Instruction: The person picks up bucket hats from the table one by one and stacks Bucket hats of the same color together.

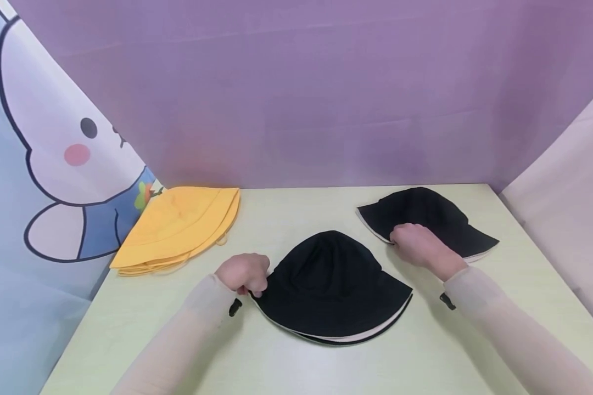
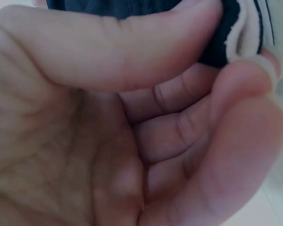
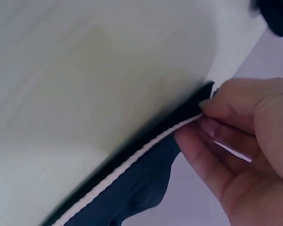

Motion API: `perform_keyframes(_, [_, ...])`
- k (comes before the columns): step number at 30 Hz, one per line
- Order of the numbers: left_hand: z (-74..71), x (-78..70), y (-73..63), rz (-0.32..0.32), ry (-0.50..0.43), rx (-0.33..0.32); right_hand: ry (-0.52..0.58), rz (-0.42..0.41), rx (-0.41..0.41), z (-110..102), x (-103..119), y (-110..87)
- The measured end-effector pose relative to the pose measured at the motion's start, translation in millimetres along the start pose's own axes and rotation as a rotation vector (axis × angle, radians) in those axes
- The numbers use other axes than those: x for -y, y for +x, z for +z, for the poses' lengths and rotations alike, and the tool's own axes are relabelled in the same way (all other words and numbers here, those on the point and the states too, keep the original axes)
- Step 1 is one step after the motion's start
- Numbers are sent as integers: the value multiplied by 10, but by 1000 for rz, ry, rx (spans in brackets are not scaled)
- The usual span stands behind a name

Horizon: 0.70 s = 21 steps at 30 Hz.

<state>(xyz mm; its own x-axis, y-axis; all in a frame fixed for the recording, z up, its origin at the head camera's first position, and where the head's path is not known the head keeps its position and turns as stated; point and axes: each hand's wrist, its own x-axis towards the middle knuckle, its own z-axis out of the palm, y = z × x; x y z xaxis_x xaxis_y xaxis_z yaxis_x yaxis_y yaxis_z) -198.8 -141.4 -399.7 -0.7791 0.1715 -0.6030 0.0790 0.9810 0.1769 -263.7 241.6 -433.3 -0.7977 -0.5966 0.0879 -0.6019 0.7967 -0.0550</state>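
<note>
A black bucket hat [image 1: 333, 285] with a pale lining lies flattened in the middle of the table; more than one brim edge shows along its front. My left hand [image 1: 247, 272] pinches the left end of its brim, and the left wrist view shows the dark cloth with its pale edge [image 2: 240, 33] at the thumb and fingertips. Farther back on the right is a second black bucket hat [image 1: 425, 211]. My right hand [image 1: 421, 243] pinches its near brim edge; in the right wrist view the thumb and fingers hold the pale-edged brim [image 3: 132, 162].
Several yellow hats [image 1: 178, 230] lie stacked flat at the back left of the pale table [image 1: 296, 211]. A purple cloth [image 1: 326, 99] hangs behind the table. A curtain with a cartoon rabbit [image 1: 59, 137] borders the left side, a pale curtain [image 1: 573, 203] the right.
</note>
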Motion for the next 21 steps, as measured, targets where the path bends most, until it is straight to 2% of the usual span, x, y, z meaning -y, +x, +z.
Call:
perform_keyframes(5, [2, -1, 4, 5, 2, 0, 43, -29, 19, -29, 96, -54])
perform_keyframes(9, [5, -8, 12, 1, 4, 3, 129, -13, 10, -94, 75, -117])
perform_keyframes(14, [4, -23, 13, 6, -1, 4, 172, 87, -11, -244, -128, -239])
perform_keyframes(21, [-6, -39, 12, 11, -2, -4, 146, 291, 37, -442, -607, -433])
